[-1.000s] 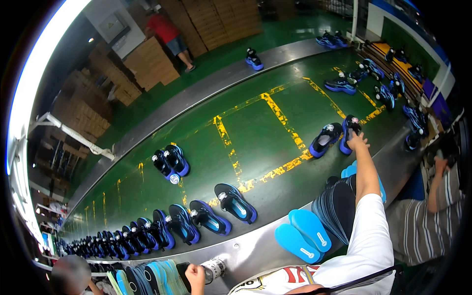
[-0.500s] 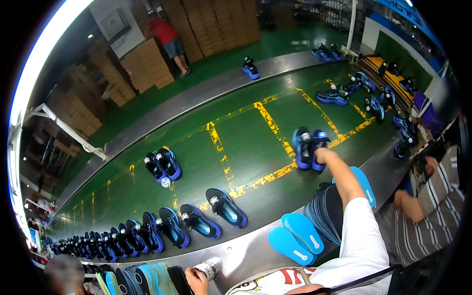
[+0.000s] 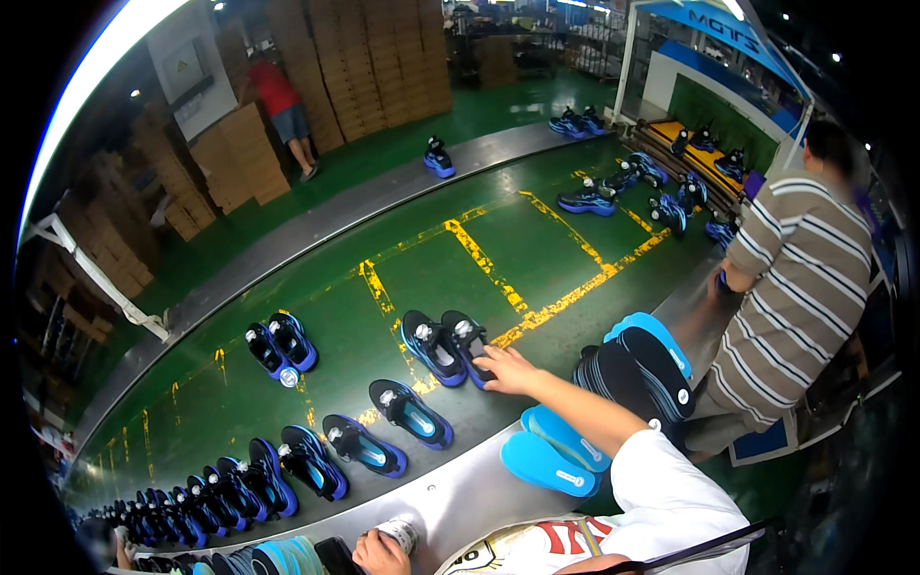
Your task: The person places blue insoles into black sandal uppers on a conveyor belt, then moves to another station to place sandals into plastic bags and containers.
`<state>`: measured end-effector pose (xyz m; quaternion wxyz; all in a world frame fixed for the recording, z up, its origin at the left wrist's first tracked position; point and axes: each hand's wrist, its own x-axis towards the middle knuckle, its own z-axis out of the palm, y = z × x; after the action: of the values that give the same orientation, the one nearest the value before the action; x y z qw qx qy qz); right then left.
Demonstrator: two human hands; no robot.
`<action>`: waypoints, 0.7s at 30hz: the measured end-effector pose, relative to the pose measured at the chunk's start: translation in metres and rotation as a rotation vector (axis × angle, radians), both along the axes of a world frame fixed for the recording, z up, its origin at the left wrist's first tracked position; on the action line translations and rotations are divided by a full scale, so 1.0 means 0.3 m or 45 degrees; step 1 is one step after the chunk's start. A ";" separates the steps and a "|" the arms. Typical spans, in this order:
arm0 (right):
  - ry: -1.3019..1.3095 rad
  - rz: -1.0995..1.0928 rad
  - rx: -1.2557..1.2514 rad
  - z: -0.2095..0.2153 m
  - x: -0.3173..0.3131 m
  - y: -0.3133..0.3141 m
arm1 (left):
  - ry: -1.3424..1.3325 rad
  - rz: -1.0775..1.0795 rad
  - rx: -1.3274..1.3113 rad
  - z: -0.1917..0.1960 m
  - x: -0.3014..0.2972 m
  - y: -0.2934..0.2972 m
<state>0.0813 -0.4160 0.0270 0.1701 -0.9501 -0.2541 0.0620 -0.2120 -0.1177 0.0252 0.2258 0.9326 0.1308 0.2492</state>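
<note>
My right hand reaches across the belt with its fingers on the heel of a black and blue sneaker. Close beside that shoe stands its matching sneaker, toe pointing away from me. At the bottom edge my left hand has its fingers curled against a white, printed, can-shaped thing. Just right of my right forearm, light blue insoles lie on the metal ledge, with a stack of black insoles farther right. A single sneaker with a blue insole inside sits nearer to me.
A long row of sneakers runs left along the near side of the green belt. Another pair stands mid-belt, and more shoes lie far right. A co-worker in a striped shirt stands at right; stacked cartons fill the background.
My right hand has brought the sneaker pair left and nearer, beside the row. The view has shifted right, and the co-worker at right now stands in fuller view, turned toward the far shoes.
</note>
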 end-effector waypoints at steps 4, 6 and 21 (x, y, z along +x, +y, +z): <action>-0.155 -0.201 0.360 -0.066 -0.227 -0.074 | 0.162 -0.061 0.138 0.107 0.015 0.005; -0.012 -0.247 0.315 -0.115 -0.399 -0.156 | -0.057 -0.085 0.260 0.152 0.106 0.040; -0.003 -0.536 -0.019 0.022 -0.813 -0.214 | 0.369 -0.644 0.184 -0.019 1.058 -0.319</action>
<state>-0.1628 -0.4801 0.0336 0.1720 -0.9835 -0.0497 0.0258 0.1054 -0.2133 0.0194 0.1927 0.9751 -0.0928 0.0579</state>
